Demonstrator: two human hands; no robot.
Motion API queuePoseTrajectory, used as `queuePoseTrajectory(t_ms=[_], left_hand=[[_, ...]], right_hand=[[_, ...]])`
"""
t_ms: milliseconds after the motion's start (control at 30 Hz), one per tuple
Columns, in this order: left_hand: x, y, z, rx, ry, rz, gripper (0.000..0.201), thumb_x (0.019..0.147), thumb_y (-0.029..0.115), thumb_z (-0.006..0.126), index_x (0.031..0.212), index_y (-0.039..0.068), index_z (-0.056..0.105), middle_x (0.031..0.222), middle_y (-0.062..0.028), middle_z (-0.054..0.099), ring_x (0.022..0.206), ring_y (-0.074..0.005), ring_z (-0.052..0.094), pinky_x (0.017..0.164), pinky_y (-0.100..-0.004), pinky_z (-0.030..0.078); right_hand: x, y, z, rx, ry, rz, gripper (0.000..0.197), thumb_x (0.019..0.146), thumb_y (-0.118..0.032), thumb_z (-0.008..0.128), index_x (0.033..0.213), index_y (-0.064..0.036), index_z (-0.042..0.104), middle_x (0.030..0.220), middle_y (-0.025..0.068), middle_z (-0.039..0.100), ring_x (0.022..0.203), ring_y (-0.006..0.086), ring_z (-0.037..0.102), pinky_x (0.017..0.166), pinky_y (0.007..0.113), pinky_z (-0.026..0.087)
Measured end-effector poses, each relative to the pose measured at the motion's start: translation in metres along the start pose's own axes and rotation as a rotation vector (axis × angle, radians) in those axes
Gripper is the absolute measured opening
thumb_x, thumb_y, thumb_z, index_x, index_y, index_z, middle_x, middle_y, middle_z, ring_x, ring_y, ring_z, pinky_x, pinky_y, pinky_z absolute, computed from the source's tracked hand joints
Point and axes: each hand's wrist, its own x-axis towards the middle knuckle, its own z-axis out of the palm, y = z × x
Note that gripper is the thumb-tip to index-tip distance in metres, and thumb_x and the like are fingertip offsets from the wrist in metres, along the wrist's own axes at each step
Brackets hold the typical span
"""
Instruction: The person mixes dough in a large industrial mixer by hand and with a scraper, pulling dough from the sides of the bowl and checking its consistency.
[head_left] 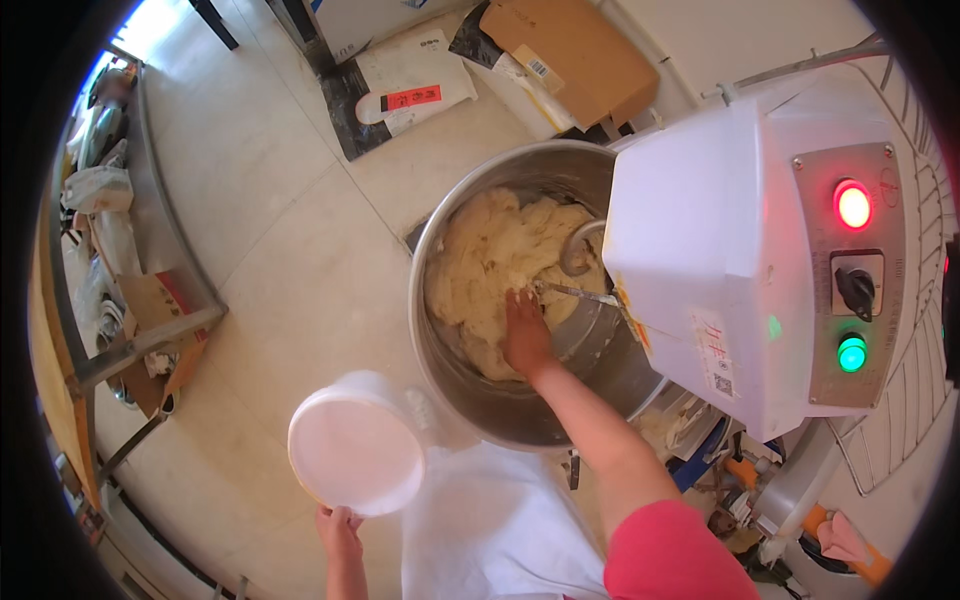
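Note:
A steel mixer bowl point(425, 345) holds a large mass of pale, sticky dough point(480, 265). My right hand point(527, 335) reaches into the bowl and rests on the dough, fingers stretched out close to the metal centre bar point(575, 292). A curved spiral hook point(577, 250) dips into the dough beside that bar. Left of the bowl, my left hand point(340, 530) grips the near rim of a white plastic bucket point(355, 450), which is tilted so its round face shows. I cannot make out anything inside the bucket.
The white mixer head point(690, 240) overhangs the bowl's right side, its panel point(850, 290) showing lit red and green lamps and a black knob. A sack point(400, 90) and cardboard box point(570, 60) lie beyond the bowl. A cluttered metal rack point(165, 220) stands at left.

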Motion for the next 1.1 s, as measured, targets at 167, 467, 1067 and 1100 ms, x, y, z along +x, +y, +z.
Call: queuePoseTrajectory(t_ms=[167,467,1067,1100], left_hand=[[0.002,-0.004,0.001,0.025,0.069,-0.007,0.015,0.057,-0.007,0.035,0.068,0.003,0.038,0.061,-0.0004,0.040,0.045,-0.0059,0.036,0.036,-0.0167,0.029],[-0.008,0.007,0.007,0.020,0.092,0.004,0.015,0.058,-0.006,0.036,0.070,0.003,0.038,0.061,-0.0003,0.041,0.043,-0.0045,0.032,0.035,-0.0164,0.026],[0.001,-0.004,0.006,0.049,-0.066,-0.037,0.016,0.058,-0.006,0.036,0.069,0.005,0.038,0.062,-0.0002,0.041,0.046,-0.0046,0.034,0.036,-0.0164,0.027],[0.003,-0.005,0.002,0.066,-0.068,-0.038,0.019,0.058,-0.005,0.036,0.074,0.003,0.040,0.066,-0.0021,0.043,0.050,-0.0074,0.039,0.042,-0.0198,0.034]], right_hand=[[0.009,0.010,0.009,0.258,-0.409,0.148,0.055,0.070,-0.015,0.052,0.119,-0.0021,0.030,0.120,0.0212,0.031,0.113,0.0313,0.030,0.090,0.033,0.030],[-0.034,0.022,-0.002,0.061,-0.423,0.402,0.068,0.069,-0.022,0.058,0.122,0.0007,0.021,0.123,0.0220,0.028,0.113,0.0312,0.030,0.094,0.036,0.024],[0.017,0.056,0.153,0.648,-0.130,1.150,0.045,0.072,-0.031,0.055,0.107,-0.0053,0.043,0.106,0.0109,0.045,0.089,0.0213,0.047,0.069,0.032,0.040],[0.016,0.054,0.149,0.667,-0.104,1.130,0.040,0.074,-0.029,0.054,0.104,-0.0052,0.045,0.105,0.0105,0.046,0.086,0.0210,0.048,0.066,0.033,0.041]])
